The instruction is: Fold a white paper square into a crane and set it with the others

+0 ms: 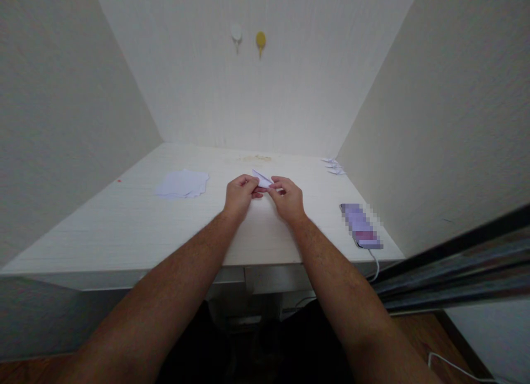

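A small folded piece of white paper (262,179) is pinched between both my hands over the middle of the white desk (124,229). My left hand (240,195) grips its left end with closed fingers. My right hand (287,197) holds its right end, thumb and fingers pressed on the fold. The paper's pointed tip sticks up between the hands; the rest of it is hidden by my fingers.
A loose stack of white paper sheets (182,184) lies to the left. Small folded paper pieces (334,166) sit in the far right corner. A phone (361,225) with a white cable lies at the right edge. Walls enclose three sides; two hooks (248,39) hang on the back wall.
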A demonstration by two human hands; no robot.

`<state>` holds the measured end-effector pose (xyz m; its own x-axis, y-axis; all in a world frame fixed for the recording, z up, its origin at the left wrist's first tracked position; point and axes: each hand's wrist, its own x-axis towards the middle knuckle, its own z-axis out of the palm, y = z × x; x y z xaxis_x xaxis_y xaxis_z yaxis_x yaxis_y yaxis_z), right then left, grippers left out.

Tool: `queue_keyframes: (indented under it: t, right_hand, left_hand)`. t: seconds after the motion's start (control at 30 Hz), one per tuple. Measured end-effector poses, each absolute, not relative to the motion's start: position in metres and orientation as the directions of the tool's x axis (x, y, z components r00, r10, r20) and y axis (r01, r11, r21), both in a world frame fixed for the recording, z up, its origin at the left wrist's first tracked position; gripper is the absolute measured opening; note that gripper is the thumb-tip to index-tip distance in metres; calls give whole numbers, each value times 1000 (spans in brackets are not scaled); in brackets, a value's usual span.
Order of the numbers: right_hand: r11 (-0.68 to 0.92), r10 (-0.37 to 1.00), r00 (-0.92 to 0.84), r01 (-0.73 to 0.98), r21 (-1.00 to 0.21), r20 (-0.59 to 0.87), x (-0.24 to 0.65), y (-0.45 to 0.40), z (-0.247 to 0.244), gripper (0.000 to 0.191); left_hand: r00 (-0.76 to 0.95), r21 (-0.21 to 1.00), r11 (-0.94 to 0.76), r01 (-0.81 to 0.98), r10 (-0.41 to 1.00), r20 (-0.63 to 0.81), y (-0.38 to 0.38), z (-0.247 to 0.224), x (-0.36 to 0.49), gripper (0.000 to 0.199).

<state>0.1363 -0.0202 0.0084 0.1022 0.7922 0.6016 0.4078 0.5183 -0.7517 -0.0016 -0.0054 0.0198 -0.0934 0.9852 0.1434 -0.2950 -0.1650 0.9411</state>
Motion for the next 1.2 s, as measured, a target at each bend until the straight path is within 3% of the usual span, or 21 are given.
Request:
queue_keyframes:
  t: [0.43, 0.67, 0.9, 1.2]
  right_hand:
    - [454, 814, 145, 443, -773, 562, 137, -21, 8, 12]
    - [465, 817, 118, 444, -766, 565, 139, -19, 3, 10]
    - [378, 903, 111, 246, -892, 414, 134, -16, -4, 8]
    - [329, 922, 174, 120, -937, 346, 129, -20, 7, 7]
  left_hand:
    - [-83, 892, -85, -445, 995, 54, -6, 22, -4, 17]
    - [-84, 888, -104, -448, 994, 74, -6, 21, -2, 16]
    - [-96, 882, -106, -459, 993, 69, -6, 21, -2, 14]
    - [-103, 901, -107, -420, 992, 70, -6, 21, -3, 16]
